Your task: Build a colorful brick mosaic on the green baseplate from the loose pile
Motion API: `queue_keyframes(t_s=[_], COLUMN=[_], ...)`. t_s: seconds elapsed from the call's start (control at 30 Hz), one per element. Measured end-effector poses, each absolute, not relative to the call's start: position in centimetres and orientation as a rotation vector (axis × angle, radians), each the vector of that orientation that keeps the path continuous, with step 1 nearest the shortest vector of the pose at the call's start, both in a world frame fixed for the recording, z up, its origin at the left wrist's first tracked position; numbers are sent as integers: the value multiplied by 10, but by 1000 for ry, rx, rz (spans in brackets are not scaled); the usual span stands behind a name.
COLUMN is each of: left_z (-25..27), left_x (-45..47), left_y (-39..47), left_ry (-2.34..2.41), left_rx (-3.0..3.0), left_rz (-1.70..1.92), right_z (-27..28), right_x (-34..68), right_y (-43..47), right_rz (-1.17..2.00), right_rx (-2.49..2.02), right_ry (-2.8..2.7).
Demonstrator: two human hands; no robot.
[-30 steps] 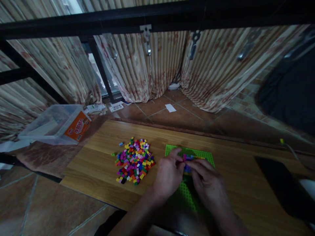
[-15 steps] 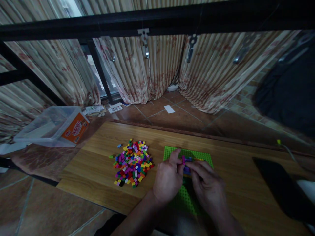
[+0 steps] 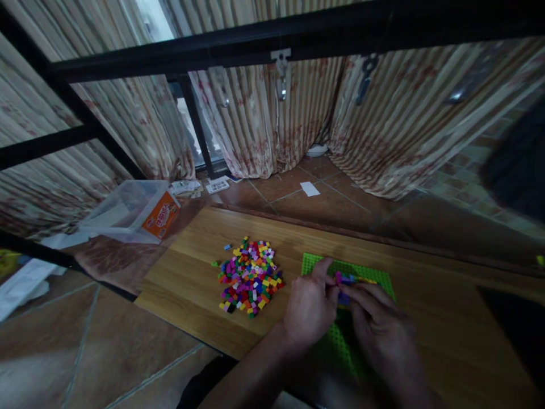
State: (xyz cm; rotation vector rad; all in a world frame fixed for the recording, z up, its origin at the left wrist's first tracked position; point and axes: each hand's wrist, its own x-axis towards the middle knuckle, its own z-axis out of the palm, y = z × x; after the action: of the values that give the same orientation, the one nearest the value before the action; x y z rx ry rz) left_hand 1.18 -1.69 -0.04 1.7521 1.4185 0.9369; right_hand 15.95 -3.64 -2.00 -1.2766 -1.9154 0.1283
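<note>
While both hands met over the green baseplate [image 3: 340, 347], the brick build [image 3: 348, 279] sat right at their fingertips, its long axis running roughly crosswise, left to right. Left hand [image 3: 310, 309] was nearer the magenta brick [image 3: 338, 277] at its left end; right hand [image 3: 385, 329] came in from the right. Fingers were drawn narrow; too dim and small to tell if either pinched a piece. Loose brick pile [image 3: 251, 275] lay left, on the wooden table [image 3: 183, 272]. Plastic box [image 3: 128, 213] stood past the table's left end, curtains [image 3: 293, 119] behind.
</note>
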Motion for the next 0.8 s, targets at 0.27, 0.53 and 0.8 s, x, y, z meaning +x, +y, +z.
queue_keyframes(t_s=[0.27, 0.53, 0.8], left_z=[0, 5, 11], left_x=[10, 8, 2], left_y=[-21, -22, -19], left_ry=[1402, 1401, 1433], left_rx=[1776, 1822, 1765], left_rz=[935, 949, 992], right_z=[-26, -31, -24], right_x=[163, 167, 162], right_y=[-36, -39, -42], right_rz=[24, -61, -177], right_rx=[-1292, -1332, -1289], right_ry=[-1943, -1940, -1876])
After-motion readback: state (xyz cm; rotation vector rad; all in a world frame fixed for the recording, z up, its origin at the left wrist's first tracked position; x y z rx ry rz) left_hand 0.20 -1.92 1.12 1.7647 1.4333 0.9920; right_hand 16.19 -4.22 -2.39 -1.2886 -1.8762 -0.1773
